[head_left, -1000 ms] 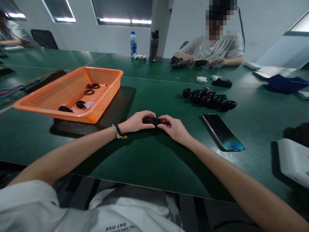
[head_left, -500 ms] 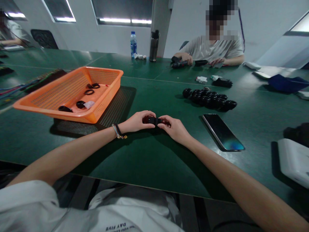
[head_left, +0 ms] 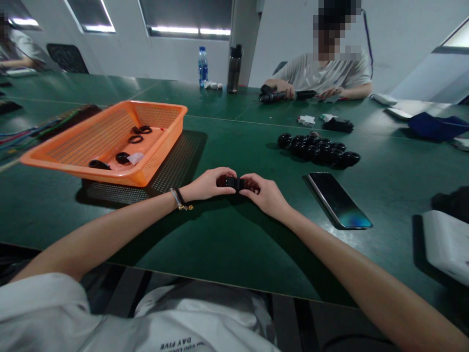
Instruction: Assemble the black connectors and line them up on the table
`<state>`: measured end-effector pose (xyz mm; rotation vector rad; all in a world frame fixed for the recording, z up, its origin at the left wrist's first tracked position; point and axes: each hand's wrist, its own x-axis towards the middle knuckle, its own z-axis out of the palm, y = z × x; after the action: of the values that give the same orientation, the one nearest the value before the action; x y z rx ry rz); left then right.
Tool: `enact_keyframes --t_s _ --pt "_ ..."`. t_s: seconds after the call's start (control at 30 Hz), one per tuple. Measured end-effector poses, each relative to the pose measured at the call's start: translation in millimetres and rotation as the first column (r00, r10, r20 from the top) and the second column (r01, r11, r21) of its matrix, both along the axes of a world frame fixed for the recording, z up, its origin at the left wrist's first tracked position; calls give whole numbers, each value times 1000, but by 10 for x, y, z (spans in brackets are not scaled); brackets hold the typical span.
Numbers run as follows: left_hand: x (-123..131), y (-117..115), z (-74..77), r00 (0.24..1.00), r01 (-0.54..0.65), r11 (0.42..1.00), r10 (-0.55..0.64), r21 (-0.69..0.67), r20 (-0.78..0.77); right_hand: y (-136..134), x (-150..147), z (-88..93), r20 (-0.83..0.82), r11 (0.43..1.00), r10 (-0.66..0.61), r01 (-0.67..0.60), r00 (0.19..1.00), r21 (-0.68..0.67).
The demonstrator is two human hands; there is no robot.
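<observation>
Between both hands, low over the green table (head_left: 220, 234), is a small black cylindrical part (head_left: 230, 182). My left hand (head_left: 210, 183) is closed around its left end, thumb below and fingers above. The fingertips of my right hand (head_left: 264, 193) pinch its right end, where a darker band shows. Fingers hide much of the part, so its exact kind does not show. To the right of my hands lies a cluster of shiny black rounded parts (head_left: 317, 150). An orange basket (head_left: 161, 164) stands on the left, with black rings (head_left: 135, 139) and a few other black pieces inside.
A phone (head_left: 339, 200) lies right of my right arm, and a white box-like device (head_left: 445, 244) sits at the right edge. At the back stand a water bottle (head_left: 202, 68) and a dark flask (head_left: 234, 69). Across the table a person (head_left: 322, 78) handles a dark tool (head_left: 273, 95).
The fingers of my right hand have shifted slightly on the right end of the black part. Otherwise both hands stay in nearly the same place.
</observation>
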<state>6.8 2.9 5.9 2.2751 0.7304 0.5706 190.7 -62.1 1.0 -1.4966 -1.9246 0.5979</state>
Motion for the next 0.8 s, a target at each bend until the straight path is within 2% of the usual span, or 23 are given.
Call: enact_keyframes --t_s 0.63,0.8 --pt "-9 -2 15 1000 1 1000 -1 1 -22 5 13 -9 40 1000 -1 0 999 18" --pt "-4 -1 -9 1000 8 1000 -8 -9 14 10 19 -29 41 1000 -4 4 999 7"
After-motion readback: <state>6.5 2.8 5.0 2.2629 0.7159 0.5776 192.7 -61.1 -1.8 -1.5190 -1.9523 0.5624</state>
